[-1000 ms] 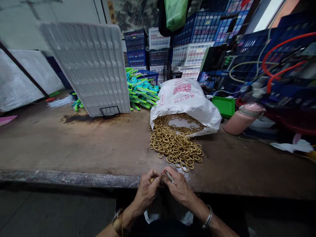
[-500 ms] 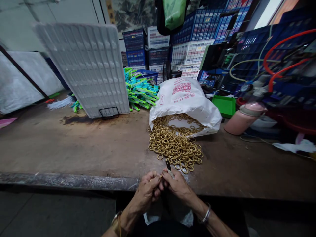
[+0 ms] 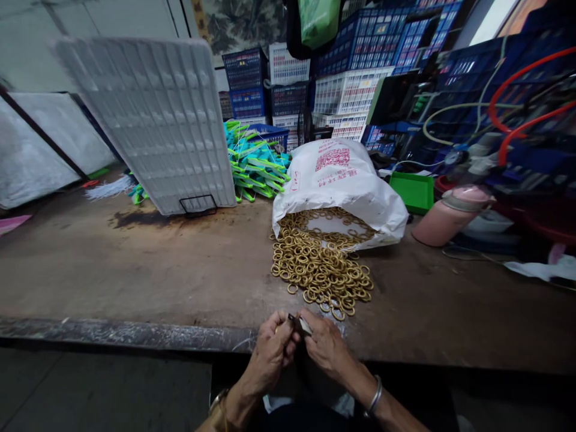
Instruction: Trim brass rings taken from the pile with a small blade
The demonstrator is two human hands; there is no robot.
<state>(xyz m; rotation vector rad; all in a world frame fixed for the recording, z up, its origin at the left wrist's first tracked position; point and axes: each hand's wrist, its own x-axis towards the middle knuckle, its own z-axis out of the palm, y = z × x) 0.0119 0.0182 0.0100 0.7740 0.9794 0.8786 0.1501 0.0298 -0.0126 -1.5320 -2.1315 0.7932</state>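
Observation:
Both my hands meet at the table's front edge, just below a pile of gold rings (image 3: 319, 273). My right hand (image 3: 327, 343) is closed around a small knife (image 3: 305, 326) with a pale handle and a dark blade pointing left. The blade tip reaches the fingertips of my left hand (image 3: 269, 351). Those fingers are pinched on a gold ring, mostly hidden, with only a bit of gold showing. Behind the hands, the rings spill from the open mouth of a white sack (image 3: 337, 186) with red print, which lies on its side.
On the wooden table (image 3: 135, 270) a ribbed white tray (image 3: 153, 126) stands upright at left. Beside it is a heap of green and blue plastic pieces (image 3: 256, 168). A green tray (image 3: 410, 192) and a pink bottle (image 3: 445, 222) stand at right. Stacked crates (image 3: 351, 93) fill the back.
The knife has swung from pointing up and away to pointing left, its blade now at my left fingertips. Both hands stay close together; the view has shifted slightly.

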